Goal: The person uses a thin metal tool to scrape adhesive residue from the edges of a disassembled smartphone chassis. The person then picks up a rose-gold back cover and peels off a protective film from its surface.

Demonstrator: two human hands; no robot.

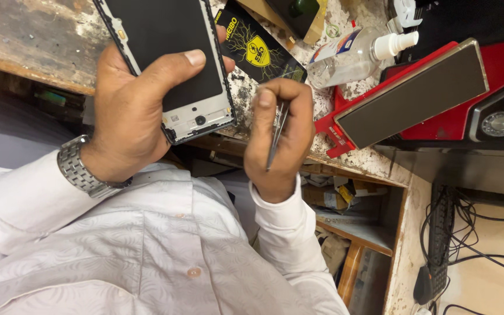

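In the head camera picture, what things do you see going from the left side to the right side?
Metal wristwatch → left hand holding a phone screen → right hand holding tweezers → clear spray bottle → flat gold-edged phone → round silver knob.

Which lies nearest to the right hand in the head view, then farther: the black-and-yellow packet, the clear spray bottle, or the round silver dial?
From the right hand:
1. Black-and-yellow packet, just above it.
2. Clear spray bottle, up and right.
3. Round silver dial, far right.
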